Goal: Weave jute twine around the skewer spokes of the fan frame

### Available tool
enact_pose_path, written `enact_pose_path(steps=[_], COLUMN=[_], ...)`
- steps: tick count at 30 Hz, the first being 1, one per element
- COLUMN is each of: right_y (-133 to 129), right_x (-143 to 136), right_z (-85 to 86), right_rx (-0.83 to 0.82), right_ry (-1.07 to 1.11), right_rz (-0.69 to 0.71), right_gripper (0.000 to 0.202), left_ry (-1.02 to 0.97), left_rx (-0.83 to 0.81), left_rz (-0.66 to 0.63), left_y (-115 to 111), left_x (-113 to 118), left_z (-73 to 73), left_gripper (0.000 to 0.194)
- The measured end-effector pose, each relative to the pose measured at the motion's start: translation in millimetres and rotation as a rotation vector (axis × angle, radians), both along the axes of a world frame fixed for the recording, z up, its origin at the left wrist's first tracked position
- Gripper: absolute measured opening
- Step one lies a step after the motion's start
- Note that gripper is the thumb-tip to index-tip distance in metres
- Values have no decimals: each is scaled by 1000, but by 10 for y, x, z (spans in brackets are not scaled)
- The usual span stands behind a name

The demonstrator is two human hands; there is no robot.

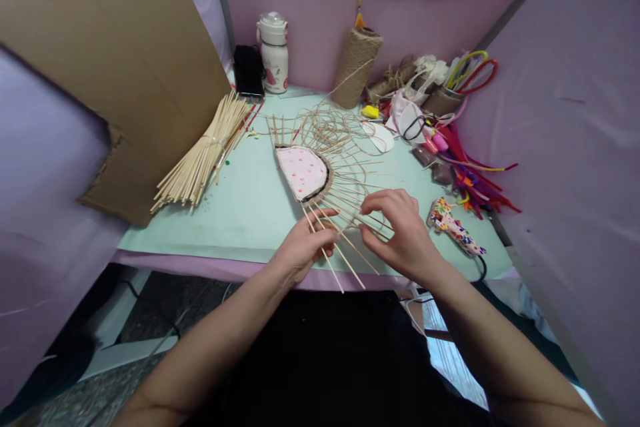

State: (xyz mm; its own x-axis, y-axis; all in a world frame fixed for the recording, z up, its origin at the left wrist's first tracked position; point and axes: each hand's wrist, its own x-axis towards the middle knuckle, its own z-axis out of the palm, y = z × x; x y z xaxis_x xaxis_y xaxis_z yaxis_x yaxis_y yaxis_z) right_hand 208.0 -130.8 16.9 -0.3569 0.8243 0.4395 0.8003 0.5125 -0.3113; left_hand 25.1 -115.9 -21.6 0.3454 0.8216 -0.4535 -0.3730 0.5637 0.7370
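A half-round fan piece lies on the table, with a pink spotted panel [303, 173] edged by a black strip and a woven twine band [327, 180]. Thin wooden sticks [350, 260] radiate from its curved edge. My left hand [307, 240] is closed on the sticks at the near end, its thumb over them. Over the sticks to the right, my right hand [395, 230] is curved, thumb and forefinger apart, with sticks passing between them. Loose twine [333, 127] lies tangled behind the piece, and a strand runs down near my right fingertips; whether they touch it is unclear.
A tied bundle of sticks [200, 153] lies left, beside a cardboard sheet [125, 60]. Behind stand a white bottle [275, 57] and a twine spool [356, 70]. Pipe cleaners [457, 147] and a patterned glue gun [455, 227] with a black cord are on the right.
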Motion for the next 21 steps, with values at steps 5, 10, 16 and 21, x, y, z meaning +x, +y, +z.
enact_pose_path(steps=[5,10,16,21], right_y=[-34,-23,-30,-32], right_x=[38,5,-4,-4], right_z=[-106,-115,-67,-78], right_rx=[253,372,357,328], right_ry=[-169,-250,-326,-347], right_rz=[136,133,162,160], right_gripper=[9,4,8,9], left_ry=[-19,-23,-91,-131], left_rx=[7,11,-54,-73], left_rz=[0,-8,0,12], left_y=[3,-2,-1,-2], left_x=[-5,-8,-38,-59], left_z=[-28,-25,6,12], left_gripper=[51,52,45,41])
